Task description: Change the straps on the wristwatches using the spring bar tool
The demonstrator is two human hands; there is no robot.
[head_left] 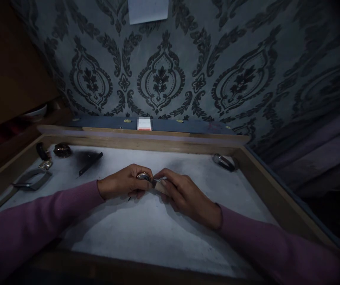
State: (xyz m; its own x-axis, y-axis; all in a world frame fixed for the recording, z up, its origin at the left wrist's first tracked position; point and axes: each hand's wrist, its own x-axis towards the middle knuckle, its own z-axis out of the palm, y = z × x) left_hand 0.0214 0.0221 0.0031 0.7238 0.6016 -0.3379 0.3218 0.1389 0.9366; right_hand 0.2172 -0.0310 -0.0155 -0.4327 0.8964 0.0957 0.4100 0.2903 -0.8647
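My left hand (125, 183) is closed around a wristwatch (143, 176), whose round face shows between thumb and index finger. A short dark end sticks out below that hand. Close beside it, my right hand (186, 194) grips a flat pale piece (160, 187) between thumb and fingers. The near end of this piece meets the watch's edge at my left fingertips. Its exact kind is hard to make out in the dim light. Both hands are over the white surface (122, 233) of a shallow wooden-framed tray.
At the left lie a grey strap loop (33, 179), a gold-toned watch (45, 164), a dark strap (41, 151) and a brown round object (62, 150). A black flat bar (90, 164) is nearby. Another watch (223, 162) lies far right. The raised wooden rim (146, 145) borders the surface.
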